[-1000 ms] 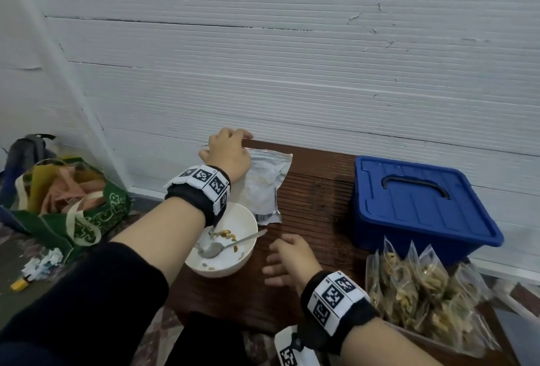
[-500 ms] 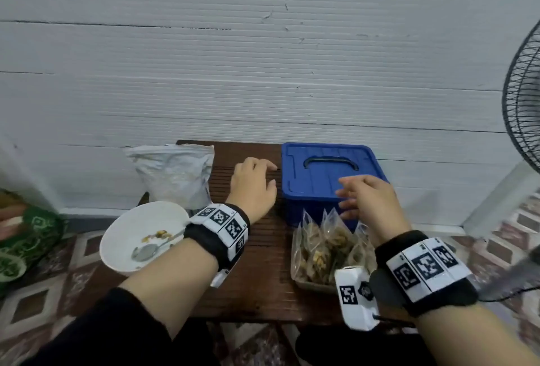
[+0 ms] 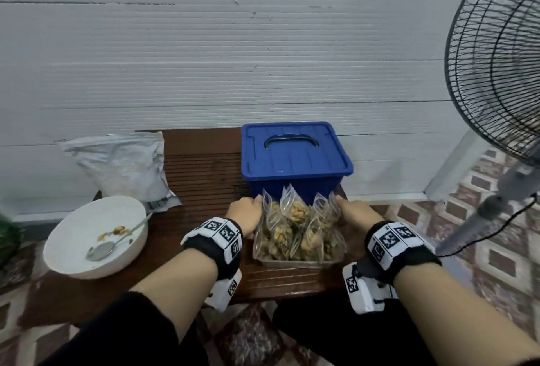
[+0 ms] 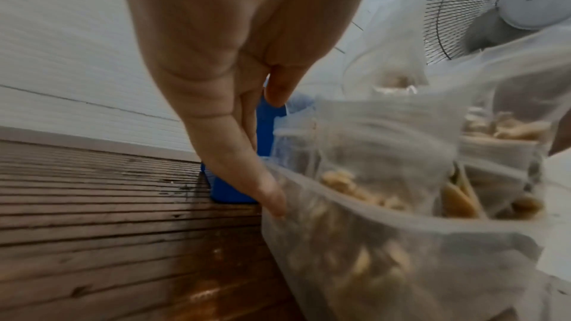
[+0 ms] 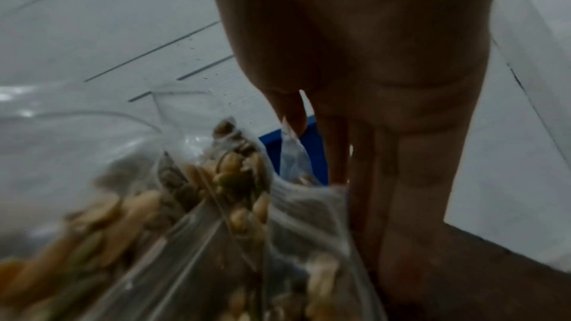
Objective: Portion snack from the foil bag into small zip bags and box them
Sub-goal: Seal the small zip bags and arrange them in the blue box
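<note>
A clear plastic container (image 3: 301, 263) packed with several filled small zip bags (image 3: 295, 219) stands on the wooden table in front of the shut blue box (image 3: 295, 155). My left hand (image 3: 245, 213) lies against the container's left side. In the left wrist view its fingers (image 4: 235, 145) run straight down along the wall (image 4: 386, 253). My right hand (image 3: 353, 213) lies against the right side, with straight fingers (image 5: 361, 180) beside the bags (image 5: 154, 204). The foil bag (image 3: 122, 167) stands at the back left.
A white bowl (image 3: 73, 251) with a spoon (image 3: 111, 243) and a few snack crumbs sits at the table's left front. A standing fan (image 3: 496, 73) is close on the right. The wall runs right behind the table (image 3: 204, 161). Patterned floor tiles surround it.
The view has swung right. My left hand left the foil bag and came to the container's left side. My right hand moved from the table to its right side.
</note>
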